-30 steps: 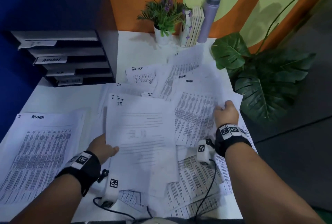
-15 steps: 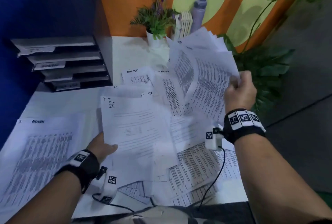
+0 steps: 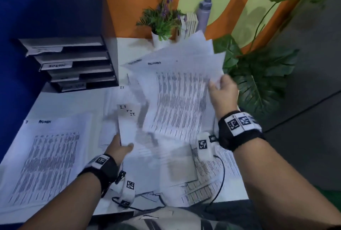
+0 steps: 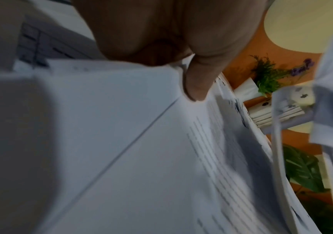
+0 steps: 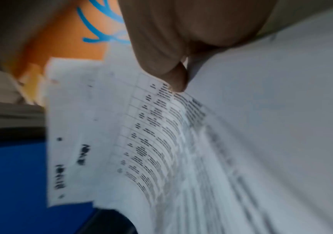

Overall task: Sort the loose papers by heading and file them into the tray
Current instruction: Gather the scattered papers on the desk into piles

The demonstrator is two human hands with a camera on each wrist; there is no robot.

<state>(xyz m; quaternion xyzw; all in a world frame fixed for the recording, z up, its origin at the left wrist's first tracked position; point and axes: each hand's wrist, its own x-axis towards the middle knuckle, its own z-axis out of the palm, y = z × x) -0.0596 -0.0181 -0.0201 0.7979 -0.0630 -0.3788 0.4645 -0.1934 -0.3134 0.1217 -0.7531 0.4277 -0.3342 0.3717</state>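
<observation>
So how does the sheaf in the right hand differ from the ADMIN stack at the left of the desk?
The sheaf, gripped by the right hand, is lifted off the desk and fanned out; the ADMIN stack lies flat, squared and untouched. The sheaf sits over the loose pile; the stack lies apart from it. Both show dense printed tables and an ADMIN heading.

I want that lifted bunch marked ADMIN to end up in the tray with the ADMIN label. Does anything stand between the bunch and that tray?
Nothing visible does. The right hand holds the ADMIN bunch raised above the desk, and the ADMIN tray sits far left with bare desk before it. The IT sheets in the left hand lie lower.
</observation>
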